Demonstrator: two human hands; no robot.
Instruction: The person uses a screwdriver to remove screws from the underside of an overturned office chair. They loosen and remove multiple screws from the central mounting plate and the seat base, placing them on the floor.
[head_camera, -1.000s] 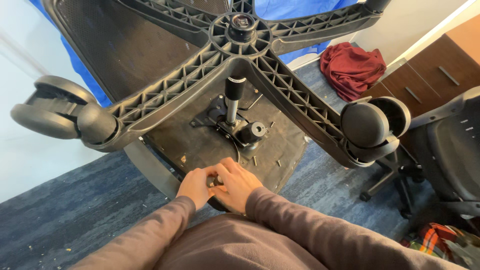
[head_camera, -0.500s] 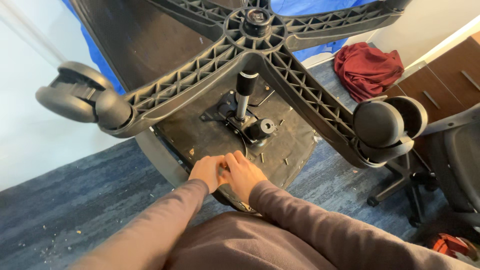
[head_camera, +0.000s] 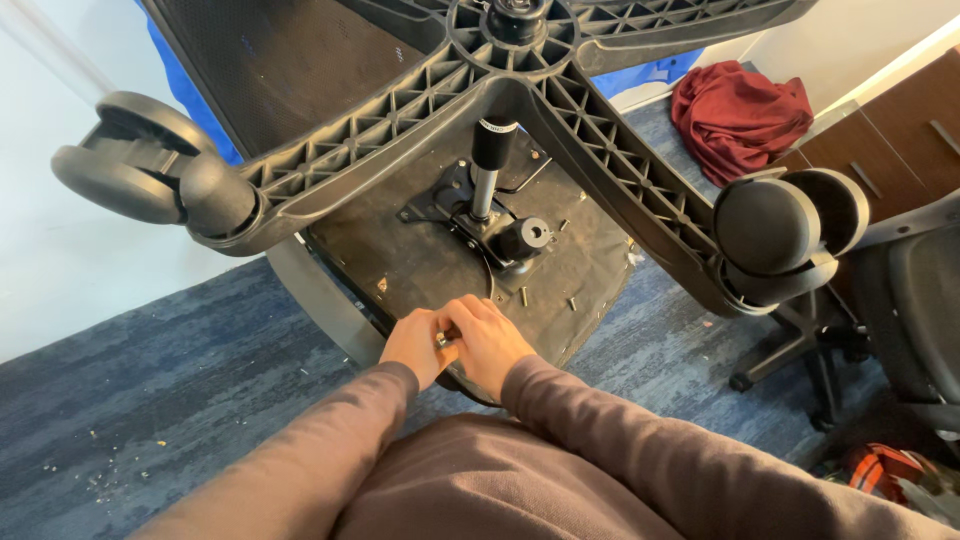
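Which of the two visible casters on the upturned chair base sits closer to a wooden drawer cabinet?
The right-hand caster, beside the brown drawer cabinet; the other caster hangs left, against the white wall.

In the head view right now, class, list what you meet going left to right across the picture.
Left caster wheel → left hand → right hand → chair gas cylinder → red cloth → right caster wheel → wooden drawers.

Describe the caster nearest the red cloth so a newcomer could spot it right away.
Start at the upturned office chair's five-arm black base that fills the top of the view. Follow its ribbed arm running down to the right, past the gas cylinder, to its end. There sits the right-hand caster, below the crumpled red cloth; unlike the left-hand caster, it shows its round faces and overlaps a second chair's legs.
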